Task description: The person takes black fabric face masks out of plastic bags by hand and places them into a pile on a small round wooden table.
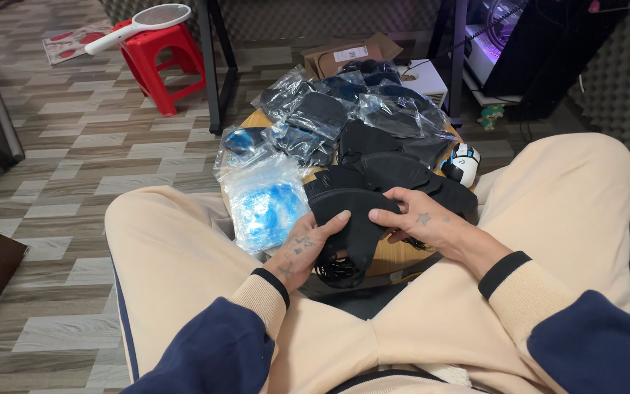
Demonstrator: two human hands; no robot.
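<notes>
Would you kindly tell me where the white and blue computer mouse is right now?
In the head view, the computer mouse sits at the round table's right edge, beside the black masks.

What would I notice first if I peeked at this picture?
Probably the two hands in the middle: the left hand and right hand both hold a black face mask over a small round wooden table. Behind them sits a shiny heap of plastic-wrapped masks, with a pack of blue ones to the left. A bright red stool stands on the floor at top left.
</notes>
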